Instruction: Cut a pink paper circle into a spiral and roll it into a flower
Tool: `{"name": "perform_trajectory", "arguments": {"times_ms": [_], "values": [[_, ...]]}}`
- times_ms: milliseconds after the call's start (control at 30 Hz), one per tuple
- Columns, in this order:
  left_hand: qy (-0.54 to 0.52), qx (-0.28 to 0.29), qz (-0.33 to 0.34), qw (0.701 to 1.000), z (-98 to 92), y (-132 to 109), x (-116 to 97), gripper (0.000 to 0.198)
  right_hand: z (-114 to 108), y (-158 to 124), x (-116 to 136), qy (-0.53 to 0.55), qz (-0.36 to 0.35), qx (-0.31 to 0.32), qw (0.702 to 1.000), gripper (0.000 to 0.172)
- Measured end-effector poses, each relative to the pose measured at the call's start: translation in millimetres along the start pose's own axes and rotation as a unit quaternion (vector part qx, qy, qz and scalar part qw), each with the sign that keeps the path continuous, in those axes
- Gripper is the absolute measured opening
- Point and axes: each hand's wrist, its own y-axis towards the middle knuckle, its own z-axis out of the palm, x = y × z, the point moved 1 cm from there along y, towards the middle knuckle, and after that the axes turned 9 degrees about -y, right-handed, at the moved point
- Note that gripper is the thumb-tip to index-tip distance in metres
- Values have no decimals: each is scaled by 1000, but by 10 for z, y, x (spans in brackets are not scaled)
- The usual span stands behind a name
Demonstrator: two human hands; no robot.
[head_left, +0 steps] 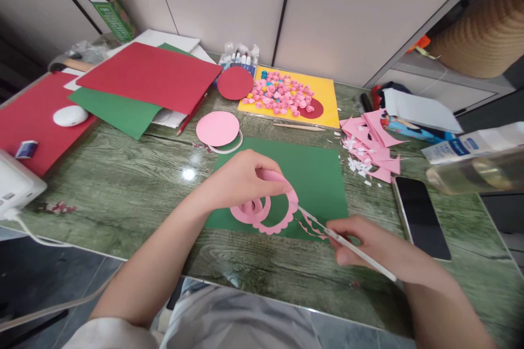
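My left hand [249, 180] pinches a spiral strip of pink paper [282, 223] between thumb and fingers, over a green sheet [315, 169]. The strip's outer edge is scalloped, and its inner end curls round on the left. Closed round a slim, pale cutting tool [364, 259] is my right hand [364, 240]; whether it is scissors or a knife I cannot tell. The tool's thin tip meets the strip's right edge. A narrow wavy pink offcut [309, 226] hangs beside the tip, under the tool.
Behind lie a pink paper disc [218, 128], a red disc [235, 83] and small rolled paper roses [282, 92] on a yellow sheet [327, 103]. Pink scraps [372, 142], a phone [421, 218] and a bottle [475, 172] are to the right. Red card [151, 73] lies back left.
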Motion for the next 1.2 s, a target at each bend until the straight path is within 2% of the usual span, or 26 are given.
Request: {"name": "perform_trajectory", "arguments": {"times_ms": [167, 333, 500, 800, 1033, 1200], "values": [[-98, -66, 14, 993, 67, 33, 7, 25, 5, 9, -8, 100, -62, -6, 993, 53], [-196, -114, 49, 973, 196, 63, 77, 26, 53, 35, 44, 160, -127, -10, 979, 53], [-212, -178, 46, 960, 350, 64, 99, 21, 119, 99, 82, 171, -170, -31, 970, 53], [-224, -171, 87, 956, 388, 79, 101, 20, 97, 132, 87, 148, -183, -97, 967, 53], [-288, -159, 96, 939, 394, 57, 111, 18, 100, 110, 66, 134, -173, -91, 972, 53], [-303, -176, 108, 930, 378, 66, 92, 16, 100, 90, 69, 137, -171, -64, 974, 51]]}}
